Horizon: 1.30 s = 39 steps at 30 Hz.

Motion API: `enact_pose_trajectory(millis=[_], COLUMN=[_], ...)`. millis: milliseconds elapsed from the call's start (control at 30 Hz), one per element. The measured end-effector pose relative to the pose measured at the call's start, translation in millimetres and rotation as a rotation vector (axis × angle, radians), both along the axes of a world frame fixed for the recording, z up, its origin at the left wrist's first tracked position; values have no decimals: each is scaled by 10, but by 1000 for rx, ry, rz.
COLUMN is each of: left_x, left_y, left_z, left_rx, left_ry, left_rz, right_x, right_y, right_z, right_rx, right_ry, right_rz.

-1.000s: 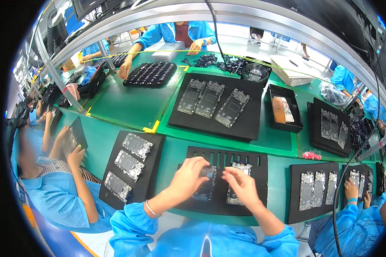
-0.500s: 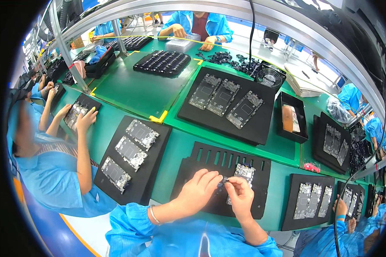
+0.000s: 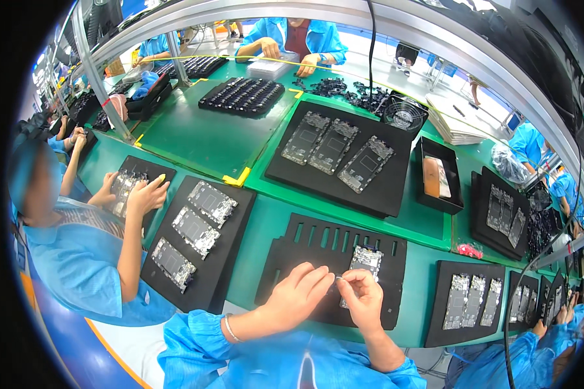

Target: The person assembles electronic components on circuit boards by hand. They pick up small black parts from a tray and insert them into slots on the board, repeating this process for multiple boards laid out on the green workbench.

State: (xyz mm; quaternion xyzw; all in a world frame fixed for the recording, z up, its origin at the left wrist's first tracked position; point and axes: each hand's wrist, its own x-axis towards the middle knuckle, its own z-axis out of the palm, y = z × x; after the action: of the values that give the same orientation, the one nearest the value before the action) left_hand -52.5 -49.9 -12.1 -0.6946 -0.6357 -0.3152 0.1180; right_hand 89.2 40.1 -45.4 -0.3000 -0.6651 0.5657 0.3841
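Over a black slotted foam pad (image 3: 280,260) my two hands nearly meet at the fingertips. My left hand (image 3: 295,297) has its fingers pressed together, and whatever they hold is hidden. In a pinch, my right hand (image 3: 362,299) has something tiny and pale at its fingertips, too small to name. A circuit board (image 3: 366,258) lies on the pad behind my right hand, which partly covers it.
Left of the pad, a black foam sheet (image 3: 222,262) bears three boards, and a co-worker's hand (image 3: 144,196) is over another. Farther off are a large foam sheet (image 3: 386,194) with three boards, a black box (image 3: 457,202) and a fan (image 3: 403,115). Another foam sheet (image 3: 438,324) lies right.
A small dark part that showed between my fingertips is now out of sight, and a tiny pale piece shows there. My hands stay nearly in place. The left co-worker's board has moved right.
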Motion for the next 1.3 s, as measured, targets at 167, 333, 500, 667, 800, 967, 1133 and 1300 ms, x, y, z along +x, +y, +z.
enact_pose_trajectory(millis=[167,333,500,667,800,967,1133,1300], left_x=[-137,-427,44,205,209,300,421,460], left_y=[257,751,1200,1288,1020,729,529,426], left_z=[22,-360,-580,-590,-205,-25,-86,-142], left_rx=[-307,-507,-415,-500,-385,-309,-181,-74], left_ry=[-257,-139,-213,-427,-468,-359,-247,-131], left_rz=[23,74,-101,-227,-284,-283,-277,-274], right_x=[-108,249,570,628,581,631,729,716], right_y=[238,621,776,807,696,420,196,79], right_z=[50,-370,-515,-572,-389,-67,-34,-33], right_rx=[-166,-128,-90,-70,-243,-218,-126,-105], right_ry=[-169,-46,-281,-325,-12,23,56,148], right_rz=[51,-182,-334,-324,-278,-281,-296,-301])
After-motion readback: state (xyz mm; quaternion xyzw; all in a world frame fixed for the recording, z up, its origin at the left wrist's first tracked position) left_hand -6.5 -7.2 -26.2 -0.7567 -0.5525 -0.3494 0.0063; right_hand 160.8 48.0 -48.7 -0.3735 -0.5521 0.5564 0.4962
